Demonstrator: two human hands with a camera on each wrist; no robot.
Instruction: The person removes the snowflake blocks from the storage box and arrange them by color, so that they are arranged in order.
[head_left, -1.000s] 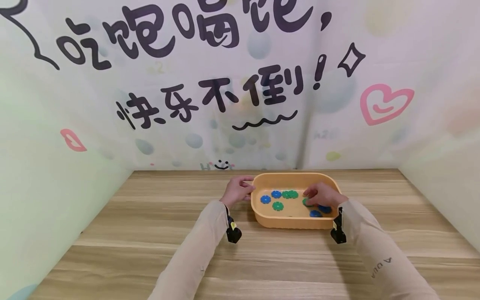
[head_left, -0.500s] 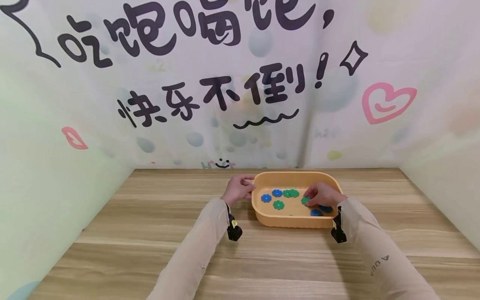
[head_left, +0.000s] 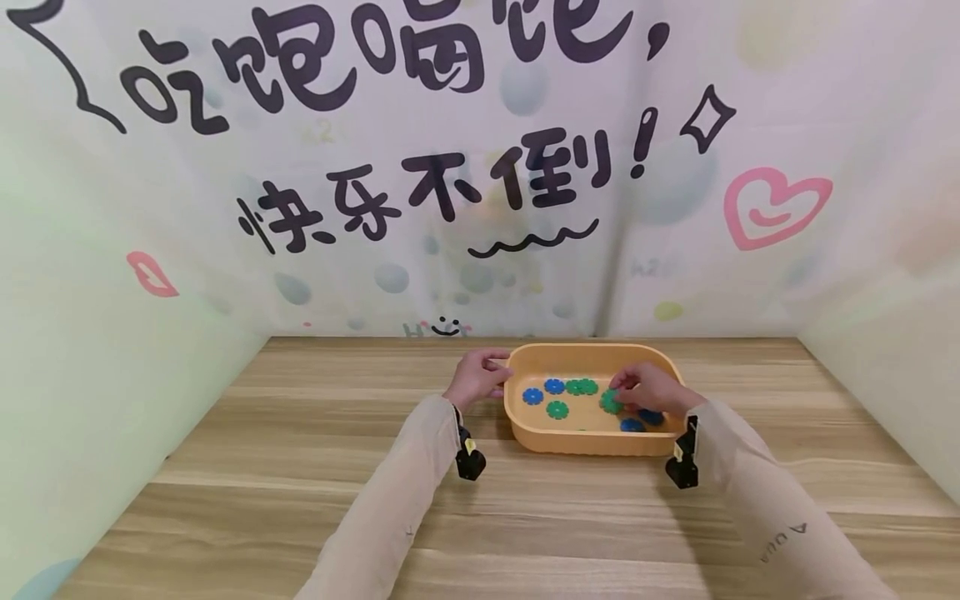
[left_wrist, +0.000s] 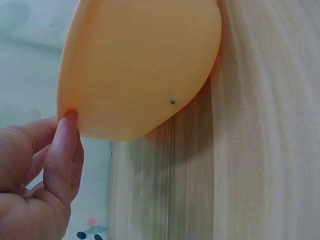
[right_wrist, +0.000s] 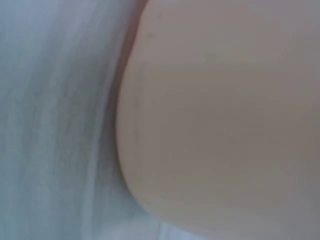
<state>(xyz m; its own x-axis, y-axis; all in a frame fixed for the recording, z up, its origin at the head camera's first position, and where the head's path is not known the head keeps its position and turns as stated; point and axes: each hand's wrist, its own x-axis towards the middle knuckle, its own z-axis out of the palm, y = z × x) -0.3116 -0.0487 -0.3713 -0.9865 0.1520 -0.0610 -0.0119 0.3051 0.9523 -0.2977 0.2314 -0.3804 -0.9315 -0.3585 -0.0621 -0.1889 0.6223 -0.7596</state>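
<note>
A light orange plastic basin (head_left: pixel 585 442) stands on the wooden table. My left hand (head_left: pixel 476 379) pinches its left rim between thumb and fingers. Up close, the left wrist view has the left fingers (left_wrist: pixel 62 155) against the basin's outer wall (left_wrist: pixel 145 65). Inside the basin, my right hand (head_left: pixel 652 389) holds a green snowflake disc (head_left: pixel 610 402) by its edge, tilted up off the floor. Blue discs (head_left: pixel 632 425) lie beneath that hand, partly covered by it. The right wrist view shows only the blurred basin wall (right_wrist: pixel 215 125); the hand is out of it.
Toward the basin's left lie blue discs (head_left: pixel 532 396) and green discs (head_left: pixel 557 410), spread flat. The wooden table (head_left: pixel 300 467) runs back to a printed cloth wall (head_left: pixel 337 292). Cloth also hangs at both sides.
My right hand has raised the green disc from lying low to a tilted stance, shifting slightly. The left hand stays at the rim.
</note>
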